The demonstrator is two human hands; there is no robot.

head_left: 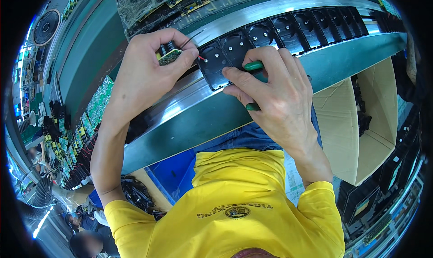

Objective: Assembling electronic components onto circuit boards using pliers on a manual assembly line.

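Note:
My left hand [151, 71] pinches a small circuit board [170, 56] with dark cylindrical parts on it. A thin red wire [201, 57] runs from beside my left fingertips to the nearest black plastic housing [213, 67]. Over that housing's right side is my right hand [282, 89], curled round a pliers-like tool with two green grips [253, 66]. The tool's jaws are hidden by my fingers. Small silver metal contacts show inside the housing. More black housings [288, 30] stand edge to edge in a row going off to the right.
The row lies along a shiny metal rail [180, 100] on a green bench [194, 127]. An open cardboard box [338, 127] with dark items stands at the right. Circuit boards [99, 102] line the left side. A clear sheet-like tray with boards [149, 7] sits beyond the rail.

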